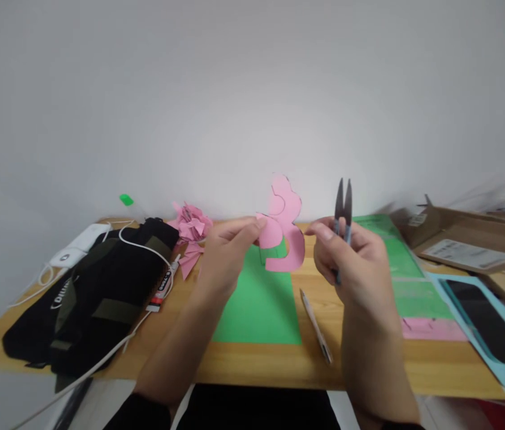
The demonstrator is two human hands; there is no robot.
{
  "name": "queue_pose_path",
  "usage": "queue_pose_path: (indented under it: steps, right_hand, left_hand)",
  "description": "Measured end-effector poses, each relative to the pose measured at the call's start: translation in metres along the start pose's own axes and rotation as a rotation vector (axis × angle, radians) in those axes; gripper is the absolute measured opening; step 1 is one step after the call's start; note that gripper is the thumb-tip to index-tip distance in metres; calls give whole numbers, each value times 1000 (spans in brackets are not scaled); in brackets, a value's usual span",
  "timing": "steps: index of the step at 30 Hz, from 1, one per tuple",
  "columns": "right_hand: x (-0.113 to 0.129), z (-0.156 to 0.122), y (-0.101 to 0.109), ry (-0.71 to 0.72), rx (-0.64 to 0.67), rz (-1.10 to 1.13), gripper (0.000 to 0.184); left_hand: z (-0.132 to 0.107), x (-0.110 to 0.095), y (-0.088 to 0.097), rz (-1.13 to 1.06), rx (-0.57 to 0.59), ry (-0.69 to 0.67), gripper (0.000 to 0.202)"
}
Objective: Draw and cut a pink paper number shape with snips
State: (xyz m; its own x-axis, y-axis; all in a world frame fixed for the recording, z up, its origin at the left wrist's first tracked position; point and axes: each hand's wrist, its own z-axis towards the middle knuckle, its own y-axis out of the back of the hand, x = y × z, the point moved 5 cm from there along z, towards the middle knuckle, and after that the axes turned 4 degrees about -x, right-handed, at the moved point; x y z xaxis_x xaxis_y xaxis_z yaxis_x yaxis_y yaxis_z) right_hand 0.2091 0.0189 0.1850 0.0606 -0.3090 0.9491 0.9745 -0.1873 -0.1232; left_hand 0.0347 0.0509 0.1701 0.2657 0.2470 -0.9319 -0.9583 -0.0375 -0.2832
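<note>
A pink paper cutout (296,242) with wavy, rounded edges and dark drawn lines is held up above the table. My left hand (229,248) pinches its left side between thumb and fingers. In my right hand (353,254) is a pair of small thread snips (343,206), blades pointing up and slightly apart. The right index finger reaches close to the cutout's right edge; I cannot tell whether they touch. Beneath the cutout lies a green sheet (261,307), with a drawn outline near its far end. A pen (315,325) rests to the right of this sheet.
At left are a black bag (104,298), a white cable, a glue tube (162,286) and folded pink paper (192,222). To the right sit green sheets (418,292), a phone (489,319) on light-blue paper and an opened cardboard box (471,236). A wall bounds the wooden table's back.
</note>
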Motion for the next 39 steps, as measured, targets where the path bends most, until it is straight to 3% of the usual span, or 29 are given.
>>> queue_pose_path:
  steps: [4,7,10,15,19,22,28,32,35,39]
  right_hand:
    - [2,-12,-7,11,37,-239,21]
    - [-9,-25,-12,-80,90,-209,21]
    - [-19,-38,-9,-131,44,-235,21]
    - [-46,-65,28,-335,-182,-197,28]
    - [-83,-92,60,-457,-236,-255,25]
    - [-111,-109,68,-527,-224,-298,22]
    - [-137,-113,48,-520,-143,-319,25]
    - [-124,-113,27,-468,-77,-256,39]
    - [-108,-126,5,-460,65,-180,49]
    - [-94,-143,-13,-469,194,-139,48]
  left_hand:
    - [-9,7,-6,19,13,23,17]
    - [-17,17,-6,32,27,57,19]
    - [-28,30,-1,44,23,107,23]
    - [-57,61,29,76,-31,271,27]
    - [-87,80,55,91,-61,381,25]
    - [-106,88,66,94,-67,425,24]
    - [-124,84,78,103,-69,399,23]
    - [-128,72,82,107,-58,360,23]
    - [-131,67,81,109,-48,338,26]
    - [-133,64,77,116,-31,306,27]
